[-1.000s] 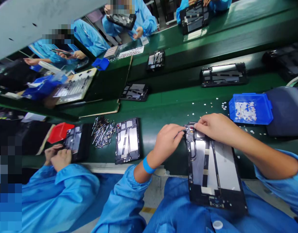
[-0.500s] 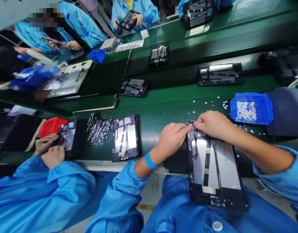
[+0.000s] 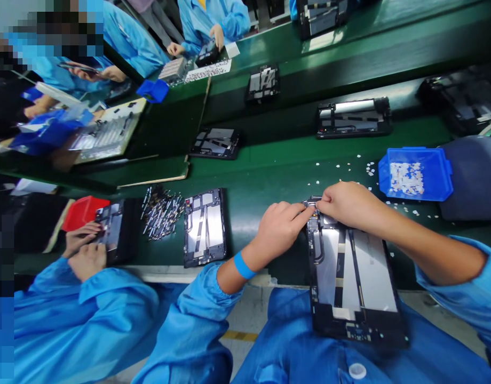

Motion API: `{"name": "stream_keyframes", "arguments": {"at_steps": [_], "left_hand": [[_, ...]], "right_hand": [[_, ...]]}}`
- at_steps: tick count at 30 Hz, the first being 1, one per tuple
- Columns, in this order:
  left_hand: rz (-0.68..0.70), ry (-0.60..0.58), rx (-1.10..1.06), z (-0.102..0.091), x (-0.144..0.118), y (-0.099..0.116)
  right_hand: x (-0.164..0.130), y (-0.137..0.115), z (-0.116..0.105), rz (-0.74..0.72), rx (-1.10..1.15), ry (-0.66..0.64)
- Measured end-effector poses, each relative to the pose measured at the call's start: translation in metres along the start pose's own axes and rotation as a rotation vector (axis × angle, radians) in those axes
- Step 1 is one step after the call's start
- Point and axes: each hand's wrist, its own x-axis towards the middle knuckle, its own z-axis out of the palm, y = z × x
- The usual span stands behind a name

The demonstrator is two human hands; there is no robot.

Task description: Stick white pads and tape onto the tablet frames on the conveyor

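Observation:
A black tablet frame (image 3: 351, 277) with silver inner plates lies lengthwise from my lap onto the green belt edge. My left hand (image 3: 279, 230), with a blue wristband, rests at the frame's top left corner, its fingers pinched together against the edge. My right hand (image 3: 349, 204) covers the frame's top edge, fingertips meeting the left fingertips over a small part at the corner; the part itself is too small to make out.
A blue tray (image 3: 416, 173) of small white pieces stands at the right, with loose pieces scattered around it. Another frame (image 3: 205, 226) and a pile of metal pins (image 3: 161, 213) lie to the left. A co-worker's hands (image 3: 85, 248) work on a frame beside a red tray (image 3: 83, 210). Further frames (image 3: 353, 117) sit on the far belt.
Both hands stay at the frame's top corner, with only small finger shifts. The view has drifted slightly, and workers at the far side have moved their hands.

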Motion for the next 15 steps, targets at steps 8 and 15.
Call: {"name": "stream_keyframes", "arguments": {"at_steps": [8,15], "left_hand": [[0.096,-0.191,0.083,-0.017,0.007,-0.002],[-0.031,-0.252,-0.148,-0.009,0.006,-0.017]], "right_hand": [[-0.016,0.017,0.021,-0.187,0.017,0.166],[-0.045,0.043,0.042,-0.723,-0.257,0.351]]}}
